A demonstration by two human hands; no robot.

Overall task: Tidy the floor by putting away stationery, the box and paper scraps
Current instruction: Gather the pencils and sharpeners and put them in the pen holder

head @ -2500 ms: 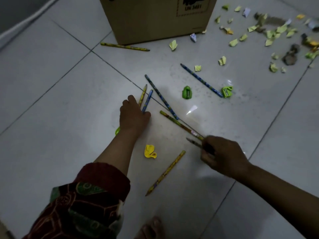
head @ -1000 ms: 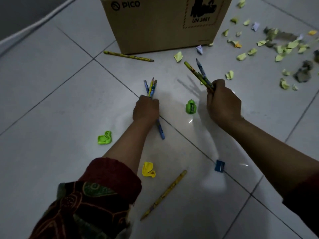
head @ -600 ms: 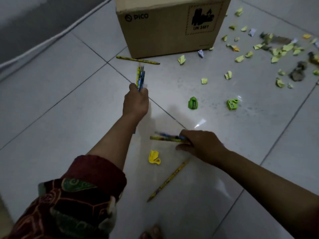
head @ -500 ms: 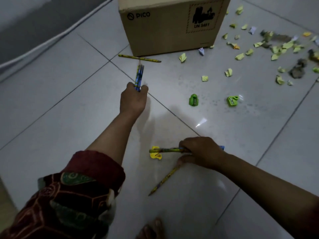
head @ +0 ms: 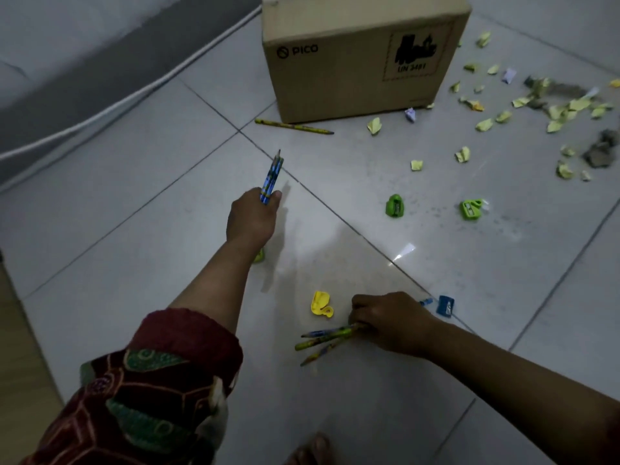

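- We count one cardboard box (head: 362, 58).
- We see four sharpeners: two green (head: 394, 206), one yellow (head: 321, 304), one blue (head: 445, 306).
- One pencil (head: 293, 126) lies loose.
- Paper scraps (head: 484, 125): too many to count.

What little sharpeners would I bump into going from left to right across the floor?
Yellow sharpener → rounded green sharpener → blue sharpener → square green sharpener.
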